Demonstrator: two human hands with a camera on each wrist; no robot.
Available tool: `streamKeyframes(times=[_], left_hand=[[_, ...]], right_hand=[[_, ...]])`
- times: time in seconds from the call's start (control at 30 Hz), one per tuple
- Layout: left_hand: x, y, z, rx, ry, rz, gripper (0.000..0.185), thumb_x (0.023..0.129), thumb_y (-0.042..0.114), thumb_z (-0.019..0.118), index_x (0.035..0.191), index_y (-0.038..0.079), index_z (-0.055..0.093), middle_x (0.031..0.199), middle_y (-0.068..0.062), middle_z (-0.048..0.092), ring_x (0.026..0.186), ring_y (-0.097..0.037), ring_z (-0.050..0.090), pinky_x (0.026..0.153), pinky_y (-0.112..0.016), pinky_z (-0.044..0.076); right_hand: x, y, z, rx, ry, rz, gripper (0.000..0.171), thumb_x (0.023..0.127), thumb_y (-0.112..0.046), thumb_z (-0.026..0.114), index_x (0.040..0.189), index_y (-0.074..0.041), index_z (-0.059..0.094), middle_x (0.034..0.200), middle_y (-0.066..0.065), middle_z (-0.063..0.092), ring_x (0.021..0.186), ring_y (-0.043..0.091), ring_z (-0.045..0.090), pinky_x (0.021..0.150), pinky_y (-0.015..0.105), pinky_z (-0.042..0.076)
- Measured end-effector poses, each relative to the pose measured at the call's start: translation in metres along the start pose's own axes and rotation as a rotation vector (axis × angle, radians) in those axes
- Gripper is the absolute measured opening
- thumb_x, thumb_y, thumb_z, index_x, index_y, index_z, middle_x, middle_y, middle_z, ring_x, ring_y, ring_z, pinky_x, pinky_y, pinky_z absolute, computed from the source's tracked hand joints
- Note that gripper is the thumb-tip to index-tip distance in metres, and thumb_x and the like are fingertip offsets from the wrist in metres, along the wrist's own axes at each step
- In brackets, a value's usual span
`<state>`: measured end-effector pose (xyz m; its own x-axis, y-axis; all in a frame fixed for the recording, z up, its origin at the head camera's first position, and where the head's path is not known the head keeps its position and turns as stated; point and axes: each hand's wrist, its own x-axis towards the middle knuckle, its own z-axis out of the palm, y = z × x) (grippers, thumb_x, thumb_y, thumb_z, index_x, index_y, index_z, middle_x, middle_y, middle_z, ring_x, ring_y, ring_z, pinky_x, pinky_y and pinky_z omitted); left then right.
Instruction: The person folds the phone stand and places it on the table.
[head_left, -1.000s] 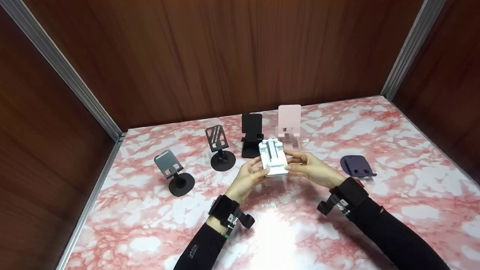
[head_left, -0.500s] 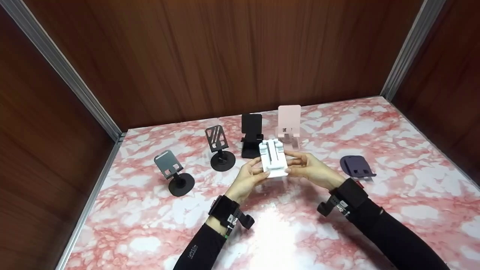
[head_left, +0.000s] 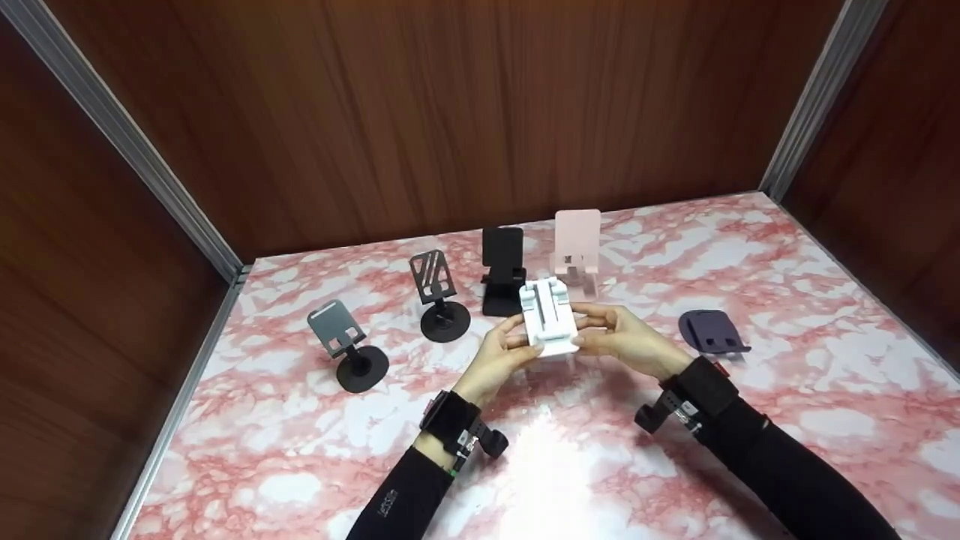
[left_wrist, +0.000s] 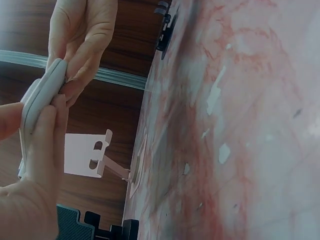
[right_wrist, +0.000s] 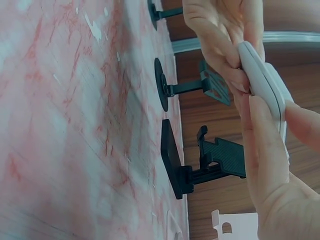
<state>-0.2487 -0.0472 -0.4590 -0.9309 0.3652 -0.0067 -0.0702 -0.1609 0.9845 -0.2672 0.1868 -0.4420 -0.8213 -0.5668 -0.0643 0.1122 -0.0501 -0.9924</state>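
White folding stand [head_left: 550,321]: raised off the marbled table [head_left: 300,442], between your two hands, its parts folded flat together.
Left hand [head_left: 491,358]: your thumb and fingers pinch the stand's left edge.
Right hand [head_left: 626,339]: yours likewise clamps the right edge.
Black stand [head_left: 503,251] and pink stand [head_left: 577,238]: upright beyond your hands, side by side.
Slotted stand [head_left: 445,324] and grey stand [head_left: 334,321]: on round dark bases, to your left.
Purple stand [head_left: 716,330]: folded low, to your right.

phone stand [head_left: 550,319]: between left grip [head_left: 490,361], right grip [head_left: 622,339] | folded stand [head_left: 715,331]: right, on table [head_left: 292,487]
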Motion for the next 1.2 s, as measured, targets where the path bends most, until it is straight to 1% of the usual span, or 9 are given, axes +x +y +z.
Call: streamKeyframes(times=[0.17,0.33,0.4,0.47,0.63,0.77,0.9,1.07,1.2], left_hand=[[-0.002,0.001,-0.002,0.065,-0.039,-0.007,0.061,0.092,-0.005,0.060,0.146,-0.009,0.033,0.128,-0.032,0.060,0.096,-0.012,0.065,0.094,-0.037,0.057],[-0.004,0.002,-0.005,0.105,-0.111,0.003,0.057,0.092,-0.005,0.059,0.144,-0.009,0.036,0.127,-0.030,0.060,0.101,-0.012,0.063,0.093,-0.032,0.057],[-0.006,0.001,-0.006,0.125,-0.130,0.003,0.055,0.093,-0.003,0.058,0.144,-0.009,0.036,0.129,-0.030,0.058,0.106,-0.016,0.063,0.095,-0.032,0.056],[-0.009,0.001,-0.007,0.167,-0.137,0.006,0.054,0.094,-0.002,0.058,0.144,-0.007,0.038,0.131,-0.030,0.058,0.113,-0.025,0.062,0.098,-0.034,0.054],[-0.017,0.002,-0.011,0.387,-0.138,0.066,0.054,0.094,0.002,0.060,0.145,0.000,0.042,0.136,-0.027,0.055,0.129,-0.043,0.049,0.107,-0.048,0.047],[-0.023,0.005,-0.014,0.618,-0.122,0.147,0.057,0.092,0.009,0.064,0.145,0.004,0.043,0.140,-0.023,0.053,0.133,-0.039,0.046,0.112,-0.053,0.039],[-0.031,0.006,-0.018,0.823,-0.094,0.171,0.061,0.091,0.016,0.066,0.147,0.008,0.043,0.148,-0.015,0.048,0.140,-0.033,0.039,0.117,-0.051,0.032],[-0.036,0.004,-0.023,0.981,-0.094,0.208,0.066,0.090,0.018,0.066,0.149,0.004,0.039,0.157,-0.022,0.034,0.147,-0.040,0.024,0.121,-0.057,0.022],[-0.037,0.005,-0.026,1.032,-0.086,0.189,0.070,0.090,0.020,0.066,0.152,0.008,0.036,0.161,-0.023,0.024,0.150,-0.044,0.016,0.120,-0.063,0.018]], right_hand=[[-0.005,0.002,-0.003,0.023,-0.015,0.005,0.072,0.091,0.009,0.057,0.152,0.009,0.018,0.116,0.002,0.066,0.103,0.015,0.068,0.098,0.034,0.055],[-0.013,0.003,-0.007,0.032,-0.031,0.010,0.074,0.091,0.009,0.058,0.152,0.010,0.016,0.116,0.002,0.067,0.104,0.014,0.068,0.096,0.030,0.056],[-0.017,0.004,-0.009,0.031,-0.033,0.014,0.074,0.091,0.009,0.058,0.151,0.011,0.016,0.116,0.002,0.067,0.103,0.014,0.068,0.095,0.029,0.056],[-0.020,0.003,-0.012,0.021,-0.035,0.019,0.074,0.091,0.009,0.058,0.151,0.010,0.017,0.116,0.002,0.067,0.104,0.015,0.068,0.097,0.032,0.055],[-0.029,0.000,-0.024,-0.033,-0.022,0.014,0.072,0.092,0.007,0.058,0.152,0.009,0.017,0.117,0.001,0.067,0.106,0.014,0.067,0.099,0.035,0.053],[-0.039,-0.005,-0.038,-0.079,0.010,0.010,0.073,0.094,0.006,0.058,0.152,0.011,0.014,0.117,0.001,0.066,0.106,0.014,0.067,0.099,0.035,0.054],[-0.049,-0.009,-0.055,-0.147,0.052,0.007,0.074,0.094,0.004,0.058,0.152,0.013,0.013,0.115,-0.002,0.067,0.102,0.012,0.068,0.092,0.031,0.058],[-0.061,-0.011,-0.075,-0.208,0.074,-0.001,0.072,0.095,0.005,0.056,0.150,0.017,0.011,0.112,-0.004,0.068,0.096,0.011,0.070,0.086,0.029,0.059],[-0.069,-0.009,-0.085,-0.257,0.100,0.043,0.073,0.094,0.005,0.057,0.150,0.016,0.012,0.113,0.003,0.065,0.096,0.008,0.068,0.090,0.028,0.058]])
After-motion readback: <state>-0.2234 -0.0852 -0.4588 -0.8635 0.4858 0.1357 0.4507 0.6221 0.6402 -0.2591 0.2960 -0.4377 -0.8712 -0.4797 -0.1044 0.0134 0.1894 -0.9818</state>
